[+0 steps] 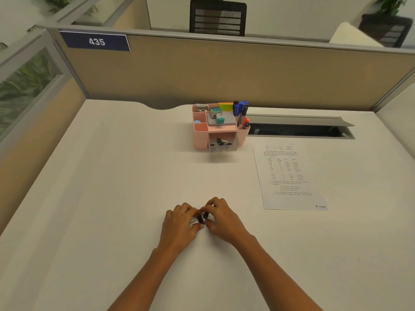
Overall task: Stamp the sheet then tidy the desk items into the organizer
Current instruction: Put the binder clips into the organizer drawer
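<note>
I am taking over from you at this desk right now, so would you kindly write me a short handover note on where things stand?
Left hand and right hand: the fingers of both pinch the black binder clips on the desk, front centre.
Sheet: flat on the right, with an E-mail mark in its near corner, so stamping looks done.
Pink organizer: at the back, already holding pens, the stamp and other clips in its front drawer.
Left to do: put the held clips into that drawer.
</note>
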### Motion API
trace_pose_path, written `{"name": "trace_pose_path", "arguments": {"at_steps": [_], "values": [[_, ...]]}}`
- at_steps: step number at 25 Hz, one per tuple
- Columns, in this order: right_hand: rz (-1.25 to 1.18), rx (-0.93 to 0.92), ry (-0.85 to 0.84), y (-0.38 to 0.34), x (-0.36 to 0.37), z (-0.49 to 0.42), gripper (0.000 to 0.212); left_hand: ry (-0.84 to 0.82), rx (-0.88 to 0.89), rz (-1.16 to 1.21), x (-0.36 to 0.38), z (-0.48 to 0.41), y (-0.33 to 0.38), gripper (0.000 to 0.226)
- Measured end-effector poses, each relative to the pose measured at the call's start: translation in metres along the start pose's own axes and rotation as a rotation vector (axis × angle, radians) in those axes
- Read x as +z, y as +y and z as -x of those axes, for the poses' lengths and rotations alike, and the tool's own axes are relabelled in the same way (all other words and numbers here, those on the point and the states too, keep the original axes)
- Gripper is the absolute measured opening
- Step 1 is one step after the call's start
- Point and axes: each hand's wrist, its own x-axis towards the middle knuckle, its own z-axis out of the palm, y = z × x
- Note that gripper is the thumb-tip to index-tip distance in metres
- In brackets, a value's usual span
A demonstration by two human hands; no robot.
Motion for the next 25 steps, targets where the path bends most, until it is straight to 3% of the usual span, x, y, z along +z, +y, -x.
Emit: {"name": "trace_pose_path", "arguments": {"at_steps": [11, 20, 25], "values": [[-0.048, 0.216, 0.254, 0.029, -0.027, -0.026, 0.027, 0.031, -0.060, 0.105, -0.010, -0.058, 0.023, 0.021], [-0.120, 0.272, 0.513, 0.026, -0.116, -0.098, 0.026, 0.307, 0.051, 0.138, -0.059, -0.182, 0.072, 0.042], [-0.105, 0.282, 0.531, 0.036, -0.140, -0.131, 0.036, 0.309, 0.041, 0.114, -0.061, -0.217, 0.071, 0.044]]}}
